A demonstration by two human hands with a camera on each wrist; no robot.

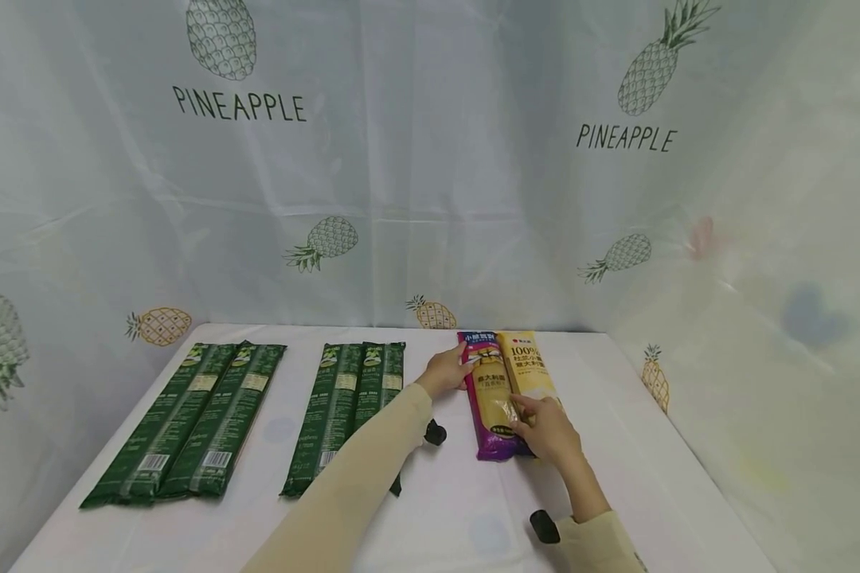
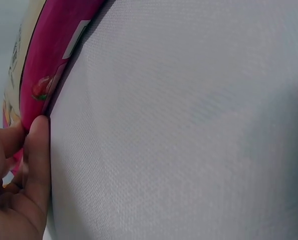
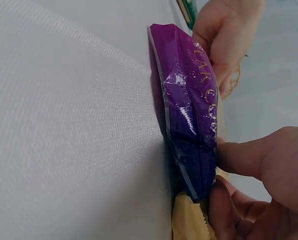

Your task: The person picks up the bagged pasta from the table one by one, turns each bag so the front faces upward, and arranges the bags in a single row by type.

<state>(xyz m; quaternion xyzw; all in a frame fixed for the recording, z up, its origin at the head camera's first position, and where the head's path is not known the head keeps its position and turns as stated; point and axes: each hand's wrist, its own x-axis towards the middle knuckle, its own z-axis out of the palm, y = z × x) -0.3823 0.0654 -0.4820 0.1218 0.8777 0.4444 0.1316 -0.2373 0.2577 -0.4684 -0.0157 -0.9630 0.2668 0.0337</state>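
Note:
A purple and pink bag of spaghetti (image 1: pixel 490 390) lies lengthwise on the table, its front label facing up. Close against its right side is a yellow pasta bag (image 1: pixel 529 362), partly covered by my right hand. My left hand (image 1: pixel 444 372) pinches the purple bag's left edge near the far end; in the left wrist view, thumb and finger meet at the pink edge. Toward the near end, my right hand (image 1: pixel 548 428) grips the purple bag's right edge. In the right wrist view, the thumb presses its top and the fingers (image 3: pixel 223 205) curl at its side, beside the yellow bag's crimped end (image 3: pixel 188 220).
Two green pasta bags (image 1: pixel 218 430) lie side by side at the left of the white-covered table (image 1: pixel 652 477). Another green pair (image 1: pixel 326 414) lies nearer the middle, partly behind my left sleeve (image 1: pixel 361 469). A pineapple-print curtain (image 1: pixel 466 199) hangs behind the table.

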